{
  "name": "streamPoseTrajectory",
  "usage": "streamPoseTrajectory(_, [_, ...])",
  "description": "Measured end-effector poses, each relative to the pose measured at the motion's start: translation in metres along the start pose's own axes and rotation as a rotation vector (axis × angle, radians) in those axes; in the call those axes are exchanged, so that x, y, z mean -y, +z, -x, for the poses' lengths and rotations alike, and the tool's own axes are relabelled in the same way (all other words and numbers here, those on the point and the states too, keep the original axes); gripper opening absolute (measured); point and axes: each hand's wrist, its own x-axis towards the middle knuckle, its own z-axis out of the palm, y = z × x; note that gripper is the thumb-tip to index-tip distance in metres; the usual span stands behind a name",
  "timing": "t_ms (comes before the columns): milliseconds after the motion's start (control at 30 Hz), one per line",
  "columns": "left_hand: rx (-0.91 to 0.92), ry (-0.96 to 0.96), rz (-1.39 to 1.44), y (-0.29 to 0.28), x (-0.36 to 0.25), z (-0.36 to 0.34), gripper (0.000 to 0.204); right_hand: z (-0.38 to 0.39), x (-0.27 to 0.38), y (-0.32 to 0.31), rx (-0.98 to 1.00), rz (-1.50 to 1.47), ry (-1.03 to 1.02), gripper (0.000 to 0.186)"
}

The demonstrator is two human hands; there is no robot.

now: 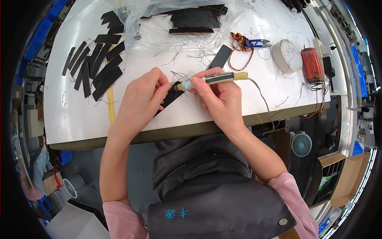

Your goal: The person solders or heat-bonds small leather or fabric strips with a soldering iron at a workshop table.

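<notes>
My right hand (218, 97) is closed around a corded pen-like tool (224, 77) with a tan cap, a cord at its rear and pale blue wrapping near the front. Its tip is at a black strip (170, 102) lying diagonally on the white worktop (75, 117). My left hand (145, 95) pinches that strip near its upper end, beside the tool's tip, where fine loose threads show. Another black strip (219, 56) lies just beyond my right hand. Whether the tip touches the strip is unclear.
Several black strips (99, 63) lie at left. A clear plastic bag (147, 42) holds more black pieces. Blue snips (254, 43) with orange-black cord, a white roll (286, 55) and a red cylinder (309, 65) with wires sit at right. A small fan (301, 143) is below.
</notes>
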Motion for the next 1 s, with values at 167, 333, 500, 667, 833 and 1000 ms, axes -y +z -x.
streamPoseTrajectory(167, [-0.003, -0.019, 0.022, 0.0, 0.0, 0.0, 0.012, 0.0, -0.001, -0.002, 0.03, 0.056, 0.007, 0.017])
streamPoseTrajectory(333, [-0.061, 0.023, -0.074, 0.007, 0.003, -0.002, 0.013, -0.002, 0.004, -0.006, -0.11, -0.161, 0.008, 0.018])
streamPoseTrajectory(500, [-0.186, 0.16, -0.19, 0.014, 0.008, -0.005, 0.014, -0.005, 0.007, -0.016, -0.148, -0.065, 0.005, 0.017])
streamPoseTrajectory(667, [-0.175, 0.143, -0.207, 0.014, 0.006, -0.006, 0.014, -0.004, 0.0, -0.014, -0.079, -0.067, -0.003, 0.017])
streamPoseTrajectory(833, [-0.182, 0.159, -0.205, 0.014, 0.007, -0.005, 0.014, -0.005, -0.003, -0.013, -0.056, -0.017, 0.006, 0.017])
streamPoseTrajectory(1000, [-0.184, 0.16, -0.212, 0.014, 0.005, -0.005, 0.013, -0.005, -0.002, -0.013, -0.062, -0.001, -0.02, 0.017])
